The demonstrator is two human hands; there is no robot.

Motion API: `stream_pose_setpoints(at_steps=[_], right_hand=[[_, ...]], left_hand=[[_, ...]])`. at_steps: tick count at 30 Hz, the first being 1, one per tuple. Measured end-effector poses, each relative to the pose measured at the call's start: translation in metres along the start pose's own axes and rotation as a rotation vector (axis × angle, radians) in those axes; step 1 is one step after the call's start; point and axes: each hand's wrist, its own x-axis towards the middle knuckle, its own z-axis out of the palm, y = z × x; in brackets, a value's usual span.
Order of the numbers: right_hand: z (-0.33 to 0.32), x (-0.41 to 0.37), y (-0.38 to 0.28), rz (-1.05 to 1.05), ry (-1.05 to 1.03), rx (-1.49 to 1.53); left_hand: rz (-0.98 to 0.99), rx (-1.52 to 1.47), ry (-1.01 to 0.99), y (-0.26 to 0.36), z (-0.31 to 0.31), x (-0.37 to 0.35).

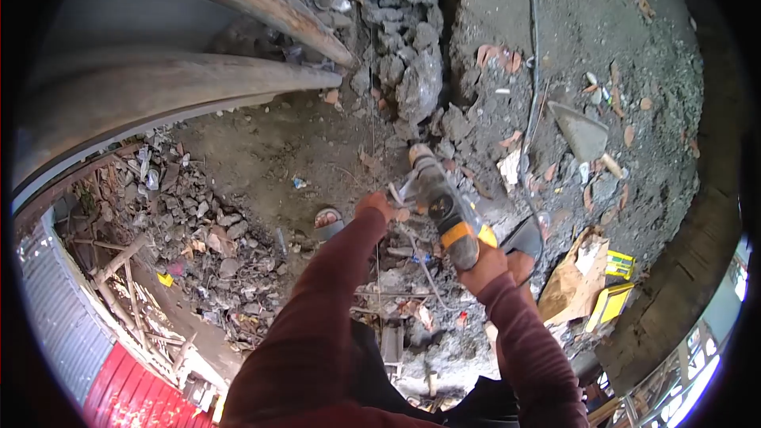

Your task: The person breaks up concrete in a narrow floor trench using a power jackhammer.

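A grey and yellow power tool points away from me over the rubble, its front end near the broken stones. My right hand is wrapped round its rear handle, close to the yellow part. At the tool's left side my left hand is closed on what looks like its side handle. A dark cable runs from near the rear of the tool up over the dirt on the right. The tip of the tool cannot be made out against the stones.
Broken stones line a narrow trench ahead. A trowel lies to the right, cardboard and a yellow box nearer me. Wooden poles reach in from the left above a rubble heap. My sandalled foot shows.
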Motion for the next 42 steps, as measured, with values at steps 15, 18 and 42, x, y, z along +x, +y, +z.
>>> stream_pose_setpoints(at_steps=[15, 18, 42], right_hand=[[-0.084, -0.083, -0.102, -0.029, -0.149, -0.533], [-0.073, -0.077, -0.086, -0.060, 0.003, -0.387], [-0.047, -0.099, -0.029, 0.319, 0.359, 0.468]], left_hand=[[-0.049, -0.350, -0.164, 0.007, 0.060, -0.141], [0.057, -0.330, -0.098, 0.002, 0.061, -0.128], [0.364, 0.518, -0.213, 0.091, -0.133, -0.091]])
